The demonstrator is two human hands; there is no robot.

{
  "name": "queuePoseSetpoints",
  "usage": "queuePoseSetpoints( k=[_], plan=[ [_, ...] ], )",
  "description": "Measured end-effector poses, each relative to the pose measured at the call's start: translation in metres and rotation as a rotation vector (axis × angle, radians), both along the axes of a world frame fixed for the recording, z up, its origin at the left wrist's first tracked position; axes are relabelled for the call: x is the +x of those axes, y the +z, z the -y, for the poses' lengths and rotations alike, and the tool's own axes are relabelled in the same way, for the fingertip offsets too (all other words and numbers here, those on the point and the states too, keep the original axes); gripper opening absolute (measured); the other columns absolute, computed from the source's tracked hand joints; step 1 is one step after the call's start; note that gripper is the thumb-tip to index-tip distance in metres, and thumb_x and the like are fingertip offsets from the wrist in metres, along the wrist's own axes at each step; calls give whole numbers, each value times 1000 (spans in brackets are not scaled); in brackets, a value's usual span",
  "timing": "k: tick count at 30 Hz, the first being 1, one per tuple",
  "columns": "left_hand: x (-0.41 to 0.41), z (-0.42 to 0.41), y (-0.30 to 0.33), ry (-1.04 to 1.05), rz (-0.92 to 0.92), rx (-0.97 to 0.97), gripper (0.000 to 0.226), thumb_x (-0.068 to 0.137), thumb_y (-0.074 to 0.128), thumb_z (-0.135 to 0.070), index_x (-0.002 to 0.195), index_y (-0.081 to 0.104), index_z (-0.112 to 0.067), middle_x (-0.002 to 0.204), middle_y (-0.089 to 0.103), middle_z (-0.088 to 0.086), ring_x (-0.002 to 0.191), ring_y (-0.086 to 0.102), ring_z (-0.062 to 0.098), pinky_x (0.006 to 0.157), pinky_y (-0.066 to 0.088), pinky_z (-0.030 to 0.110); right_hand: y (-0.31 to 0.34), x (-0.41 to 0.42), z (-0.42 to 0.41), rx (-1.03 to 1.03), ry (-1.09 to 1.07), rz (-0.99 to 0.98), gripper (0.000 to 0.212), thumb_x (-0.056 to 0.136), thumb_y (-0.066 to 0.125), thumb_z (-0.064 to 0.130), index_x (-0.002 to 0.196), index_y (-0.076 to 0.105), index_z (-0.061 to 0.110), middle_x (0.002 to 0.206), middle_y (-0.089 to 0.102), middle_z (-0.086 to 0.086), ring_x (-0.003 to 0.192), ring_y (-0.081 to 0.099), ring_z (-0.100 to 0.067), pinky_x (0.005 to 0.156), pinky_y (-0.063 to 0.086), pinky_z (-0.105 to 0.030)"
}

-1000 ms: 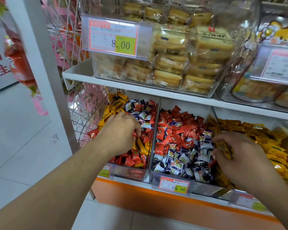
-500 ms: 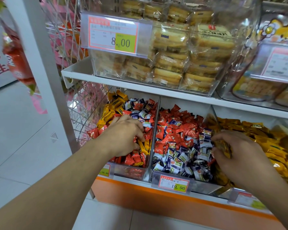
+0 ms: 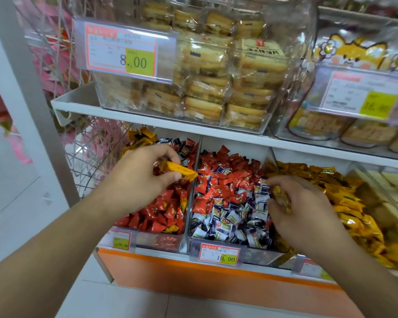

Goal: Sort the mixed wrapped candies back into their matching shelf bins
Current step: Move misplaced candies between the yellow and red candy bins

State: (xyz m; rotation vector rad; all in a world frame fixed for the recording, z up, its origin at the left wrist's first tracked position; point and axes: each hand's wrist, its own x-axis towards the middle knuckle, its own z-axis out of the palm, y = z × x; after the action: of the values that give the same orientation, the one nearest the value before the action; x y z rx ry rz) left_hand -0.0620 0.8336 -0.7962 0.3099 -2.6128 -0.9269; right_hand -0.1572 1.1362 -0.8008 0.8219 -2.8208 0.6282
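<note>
White shop shelf [image 3: 147, 121] over pale floor tiles [image 3: 14, 203], with clear candy bins below and two hands sorting.

The left hand [image 3: 133, 180] pinches a yellow wrapped candy [image 3: 182, 172] in its grip above the left bin [image 3: 156, 203], which holds mostly red candies with yellow and dark blue ones at the back. The right hand [image 3: 303, 214] curls its grip round a yellow-gold candy [image 3: 282, 198] at the right edge of the middle bin [image 3: 228, 198], a mix of red and blue-and-white wrappers. The right bin [image 3: 345, 203] holds yellow candies. An orange panel [image 3: 193, 278] runs under the bins. Price tags read 19.90 [image 3: 219, 254] on the middle bin and 8.00 [image 3: 124, 51] on a clear box of wrapped biscuits [image 3: 205, 72] on the upper shelf; other print is too blurred to read.
</note>
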Motion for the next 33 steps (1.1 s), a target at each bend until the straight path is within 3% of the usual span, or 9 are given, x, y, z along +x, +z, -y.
queuePoseSetpoints(
  k=[6, 9, 12, 16, 19, 22, 24, 27, 33],
  plan=[
    [6, -62, 10, -143, 25, 256, 20, 82, 80, -51, 95, 69, -40, 82, 70, -9, 70, 68, 17, 72, 59, 48, 9, 21, 6, -43, 213, 24, 68, 93, 70, 42, 152, 35, 43, 144, 48, 28, 133, 42, 7, 107, 34, -14],
    [2, -99, 8, -236, 74, 454, 28, 82, 82, -46, 103, 67, -36, 76, 71, 2, 77, 71, 22, 83, 56, 52, 10, 32, 4, -3, 310, -5, 48, 95, 63, 51, 140, 47, 46, 130, 56, 28, 122, 54, 1, 96, 52, -27],
    [0, -112, 9, -253, 122, 496, 38, 85, 78, -48, 116, 59, -37, 80, 75, -5, 88, 71, 7, 92, 53, 37, 11, 29, -8, -45, 266, -54, 25, 96, 62, 46, 120, 64, 41, 106, 65, 28, 98, 62, -2, 79, 56, -31],
    [4, -98, 18, -174, 99, 470, 31, 90, 70, -52, 115, 59, -37, 89, 75, -16, 97, 66, -4, 89, 45, 25, 20, 0, -40, -98, -101, -197, 32, 92, 71, 37, 122, 71, 24, 103, 73, 9, 87, 67, -17, 70, 48, -25],
    [4, -62, 15, -52, 13, 388, 16, 92, 74, -36, 106, 65, -34, 86, 74, -14, 92, 66, -1, 88, 49, 28, 24, -18, -52, 71, -300, -107, 59, 92, 72, 40, 143, 57, 15, 128, 66, -12, 120, 59, -34, 92, 50, -38],
    [3, -25, 3, 14, -23, 290, 18, 93, 72, -13, 101, 70, -29, 86, 73, -8, 88, 69, 12, 89, 58, 42, 17, -15, -40, 83, -162, 9, 65, 94, 70, 40, 153, 47, 21, 148, 53, -3, 139, 46, -26, 107, 41, -34],
    [2, -13, -3, -14, 47, 314, 19, 93, 72, -5, 99, 72, -23, 90, 74, -2, 89, 70, 20, 87, 60, 39, 10, -8, -27, 44, -25, 3, 58, 95, 69, 38, 149, 51, 28, 148, 52, 10, 139, 46, -16, 108, 32, -18],
    [-2, -9, -16, -104, 185, 205, 19, 91, 77, -13, 98, 71, -30, 91, 73, -6, 88, 70, 10, 87, 60, 33, 1, -2, -10, 32, 99, -5, 52, 94, 70, 34, 144, 58, 31, 147, 52, 15, 138, 45, -7, 106, 16, 2],
    [-10, -8, -34, -181, 335, -146, 28, 87, 81, -29, 114, 72, -31, 103, 70, -15, 96, 64, 2, 87, 56, 25, -7, 6, 9, 27, 173, 2, 44, 94, 69, 32, 138, 62, 32, 142, 55, 16, 139, 45, -4, 109, 20, -6]
  ],
)
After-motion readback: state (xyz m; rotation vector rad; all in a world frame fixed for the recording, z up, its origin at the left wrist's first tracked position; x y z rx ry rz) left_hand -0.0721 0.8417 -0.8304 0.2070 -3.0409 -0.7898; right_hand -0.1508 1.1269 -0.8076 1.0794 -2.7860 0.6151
